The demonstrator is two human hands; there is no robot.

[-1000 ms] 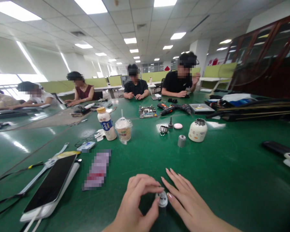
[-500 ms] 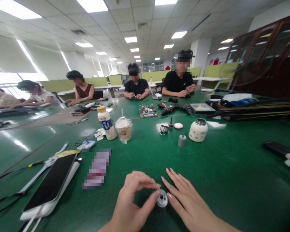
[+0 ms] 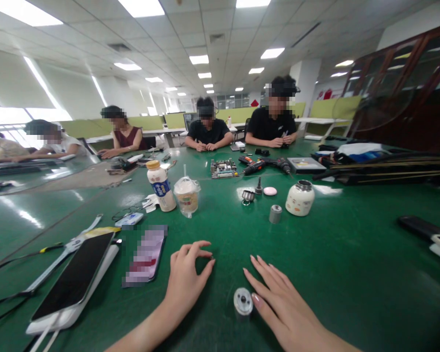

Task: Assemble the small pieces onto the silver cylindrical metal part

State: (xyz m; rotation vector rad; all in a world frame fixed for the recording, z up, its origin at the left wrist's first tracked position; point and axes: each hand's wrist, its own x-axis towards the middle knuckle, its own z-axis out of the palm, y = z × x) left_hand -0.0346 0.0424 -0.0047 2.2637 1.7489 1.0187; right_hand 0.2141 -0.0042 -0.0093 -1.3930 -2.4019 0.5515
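Note:
A small round silver metal part (image 3: 243, 300) with a dark centre hole lies on the green table (image 3: 352, 264) near the front edge. My right hand (image 3: 278, 300) rests flat beside it, fingers stretched out and the thumb tip touching the part's right side. My left hand (image 3: 187, 278) is a little to the left and further back, off the part. Its thumb and forefinger are pinched together on a tiny dark thing I cannot make out.
A phone on a white power bank (image 3: 73, 278) and a blurred flat object (image 3: 146, 254) lie left. Further back stand a milk bottle (image 3: 160, 186), lidded cup (image 3: 187, 195), grey cylinder (image 3: 275, 213), white jar (image 3: 299, 198), circuit board (image 3: 223, 168) and drill (image 3: 264, 166). Several people sit across.
My left hand has let go of the round part and drawn back up and to the left, still pinched. The part stays by my right thumb.

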